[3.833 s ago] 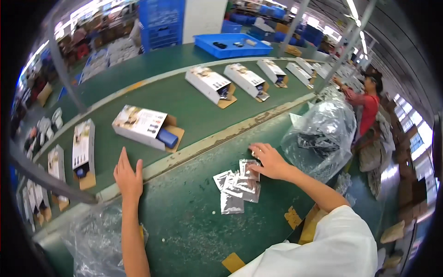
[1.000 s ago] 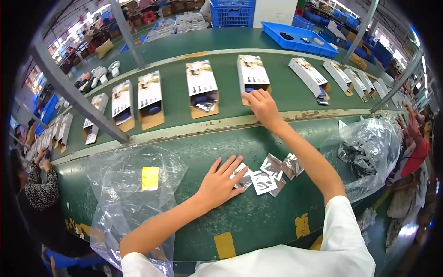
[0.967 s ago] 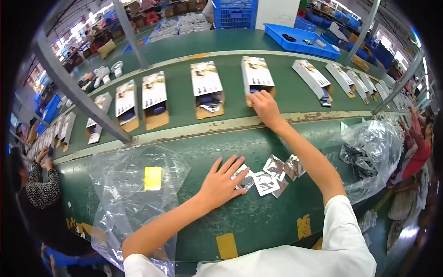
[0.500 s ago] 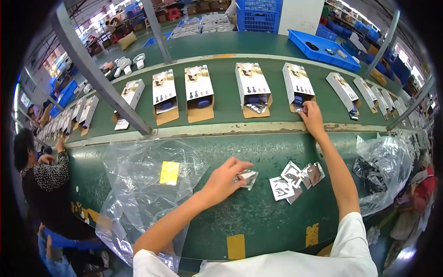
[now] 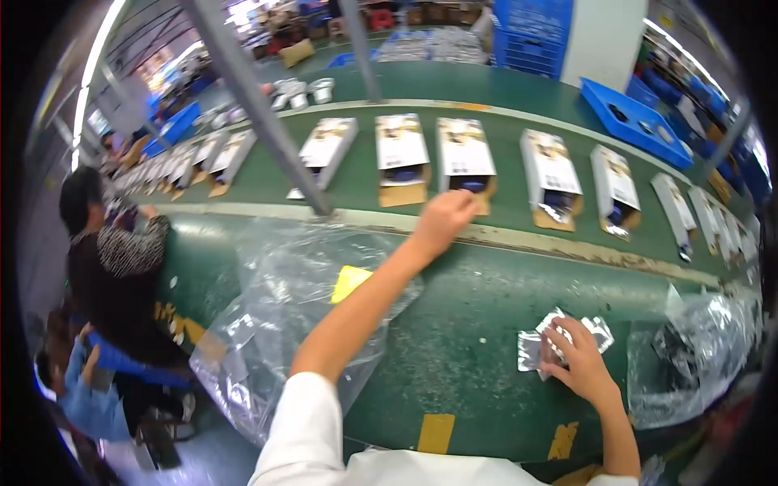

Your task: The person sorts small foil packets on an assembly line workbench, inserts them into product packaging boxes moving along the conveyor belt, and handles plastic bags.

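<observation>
My left hand [image 5: 447,217] reaches to the mouth of an open white box [image 5: 466,150] with a brown flap. Its fingers are closed together at the opening, beside a dark blue item [image 5: 472,186] inside; whatever they pinch is hidden. On the right, my right hand [image 5: 579,360] curls over a small pile of silver foil packets [image 5: 528,350], thumb and fingers gripping one. Left of that box stands another open box [image 5: 401,146]. To its right, two more boxes, one nearer [image 5: 551,162] and one farther [image 5: 616,182], show silver packets at their mouths.
A clear plastic bag [image 5: 275,300] with a yellow label [image 5: 350,283] spreads at left. Another bag [image 5: 697,356] holding dark items lies right. Beyond the green belt [image 5: 502,202] sits a blue tray [image 5: 632,121]. A grey post [image 5: 259,105] rises at left, near a co-worker [image 5: 113,267].
My left hand has moved with its packet from the bench up to a box mouth. My right hand has left another box and come down onto the packets. The view has turned left.
</observation>
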{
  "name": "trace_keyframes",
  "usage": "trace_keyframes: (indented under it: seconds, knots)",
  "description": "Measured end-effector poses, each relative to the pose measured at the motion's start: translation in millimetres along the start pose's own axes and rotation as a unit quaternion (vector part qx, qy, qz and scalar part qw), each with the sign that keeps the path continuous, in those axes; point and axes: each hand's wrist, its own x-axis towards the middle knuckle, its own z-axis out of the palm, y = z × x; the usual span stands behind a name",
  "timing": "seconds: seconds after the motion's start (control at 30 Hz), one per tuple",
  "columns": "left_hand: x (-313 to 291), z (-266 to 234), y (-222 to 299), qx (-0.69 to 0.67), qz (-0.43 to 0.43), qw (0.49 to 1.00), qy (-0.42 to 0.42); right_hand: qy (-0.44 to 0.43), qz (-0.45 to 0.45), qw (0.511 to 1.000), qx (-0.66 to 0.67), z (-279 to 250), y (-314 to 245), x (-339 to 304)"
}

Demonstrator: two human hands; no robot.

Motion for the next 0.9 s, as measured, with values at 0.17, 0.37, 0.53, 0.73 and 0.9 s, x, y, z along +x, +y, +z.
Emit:
trace_keyframes:
  seconds: [0.17, 0.37, 0.53, 0.73, 0.9]
  knots:
    - [-10, 57, -30, 0.050, 0.024, 0.993, -0.109, 0.040, 0.062, 0.997, 0.025, 14, -21, -6]
    - [-8, 25, 5, -0.040, 0.037, 0.994, -0.092, 0.046, 0.041, 0.998, -0.017, 17, -41, 2]
    - [-67, -93, 61, -0.134, -0.001, 0.949, -0.286, 0.053, 0.004, 0.998, -0.016, 17, -74, 39]
    - [-141, -157, 93, -0.117, 0.007, 0.929, -0.352, 0.130, -0.018, 0.990, -0.049, 16, -112, 81]
    - [-132, -152, 93, -0.157, -0.005, 0.937, -0.313, 0.232, -0.011, 0.973, -0.018, 25, -128, 129]
